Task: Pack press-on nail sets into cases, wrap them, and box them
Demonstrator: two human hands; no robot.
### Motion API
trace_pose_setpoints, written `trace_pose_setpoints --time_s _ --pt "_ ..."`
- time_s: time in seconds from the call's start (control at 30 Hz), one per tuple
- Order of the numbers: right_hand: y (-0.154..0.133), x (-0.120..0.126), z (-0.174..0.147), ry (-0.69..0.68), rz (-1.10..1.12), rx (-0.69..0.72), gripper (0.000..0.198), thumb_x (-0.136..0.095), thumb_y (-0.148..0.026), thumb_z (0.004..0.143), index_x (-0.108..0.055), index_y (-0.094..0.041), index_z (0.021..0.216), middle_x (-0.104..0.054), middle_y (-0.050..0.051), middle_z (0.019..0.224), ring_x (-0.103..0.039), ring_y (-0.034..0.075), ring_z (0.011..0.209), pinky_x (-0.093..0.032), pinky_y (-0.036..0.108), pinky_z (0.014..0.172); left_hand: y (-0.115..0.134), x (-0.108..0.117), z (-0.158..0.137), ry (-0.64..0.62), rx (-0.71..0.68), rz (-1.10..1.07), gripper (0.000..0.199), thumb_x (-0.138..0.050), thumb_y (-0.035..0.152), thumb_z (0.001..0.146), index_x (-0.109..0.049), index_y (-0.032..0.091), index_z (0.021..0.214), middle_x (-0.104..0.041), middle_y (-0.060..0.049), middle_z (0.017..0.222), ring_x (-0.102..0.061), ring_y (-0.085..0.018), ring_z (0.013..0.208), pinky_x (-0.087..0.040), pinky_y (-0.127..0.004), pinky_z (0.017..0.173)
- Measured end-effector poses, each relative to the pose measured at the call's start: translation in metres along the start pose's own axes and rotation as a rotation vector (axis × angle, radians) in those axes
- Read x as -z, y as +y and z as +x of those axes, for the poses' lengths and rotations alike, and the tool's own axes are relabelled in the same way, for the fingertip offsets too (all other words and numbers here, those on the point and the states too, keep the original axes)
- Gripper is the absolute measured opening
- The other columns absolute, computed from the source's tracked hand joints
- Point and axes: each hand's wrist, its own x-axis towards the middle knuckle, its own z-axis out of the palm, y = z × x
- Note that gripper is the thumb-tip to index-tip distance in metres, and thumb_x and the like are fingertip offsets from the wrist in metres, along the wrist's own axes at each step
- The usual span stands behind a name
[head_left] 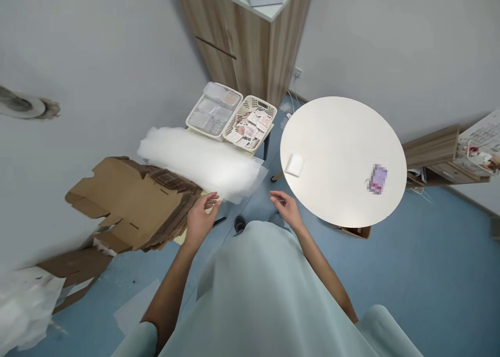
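My left hand is held out with its fingers apart and curved, and nothing is in it. It is nearest to the stack of white foam sheets and the flattened brown cardboard boxes. To the right, my right hand is likewise empty, its fingers loosely bent and apart from the thumb. It hovers beside the left edge of the round white table. A small white folded item lies on that table near its left rim, beyond my right hand.
White baskets hold clear plastic packs and printed cards. A purple blurred item lies on the table. A wood-grain cabinet stands at the back, a shelf unit at right. White plastic bags are at lower left.
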Motion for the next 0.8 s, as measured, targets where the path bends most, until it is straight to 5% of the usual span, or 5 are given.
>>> trace_pose_setpoints --time_s 0.17,0.3,0.5,0.67,0.8 --pt "-0.021 -0.066 -0.020 -0.015 0.002 0.014 0.039 -0.067 -0.054 0.096 -0.078 -0.024 0.120 -0.079 0.009 0.124 -0.072 0.028 0.117 -0.057 0.040 0.096 -0.057 0.082 -0.013 0.118 -0.042 0.183 0.044 -0.055 0.052 0.098 -0.067 0.022 0.128 -0.073 -0.011 0.125 -0.072 -0.029 0.115 -0.057 -0.044 0.105" --pt "-0.035 -0.114 -0.028 -0.079 -0.049 0.060 0.037 -0.069 -0.054 0.095 -0.079 -0.024 0.116 -0.080 0.008 0.118 -0.074 0.027 0.112 -0.057 0.040 0.096 -0.107 0.123 -0.012 0.108 -0.043 0.420 0.048 -0.055 0.053 0.097 -0.069 0.018 0.126 -0.071 -0.016 0.126 -0.068 -0.037 0.119 -0.055 -0.049 0.103" --pt "-0.060 -0.165 -0.027 -0.202 -0.161 0.122 0.035 -0.067 -0.050 0.097 -0.078 -0.024 0.116 -0.080 0.008 0.122 -0.074 0.024 0.110 -0.057 0.037 0.094 -0.150 0.136 -0.007 0.012 -0.088 0.467 0.048 -0.054 0.052 0.100 -0.071 0.015 0.125 -0.071 -0.020 0.125 -0.067 -0.039 0.119 -0.054 -0.050 0.103" --pt "-0.076 -0.193 -0.022 -0.303 -0.329 0.233 0.028 -0.062 -0.040 0.102 -0.076 -0.023 0.119 -0.079 0.007 0.122 -0.074 0.021 0.107 -0.057 0.035 0.093 -0.154 0.136 -0.006 0.014 -0.104 0.416 0.042 -0.044 0.043 0.105 -0.073 0.016 0.120 -0.074 -0.017 0.122 -0.069 -0.035 0.114 -0.055 -0.046 0.100" --pt "-0.084 -0.224 -0.013 -0.440 -0.589 0.415 0.031 -0.061 -0.033 0.104 -0.072 -0.023 0.131 -0.071 0.010 0.138 -0.067 0.025 0.127 -0.054 0.041 0.107 -0.149 0.132 -0.001 0.035 -0.094 0.519 0.045 -0.032 0.031 0.107 -0.074 0.015 0.112 -0.076 -0.018 0.110 -0.071 -0.033 0.103 -0.055 -0.042 0.090"
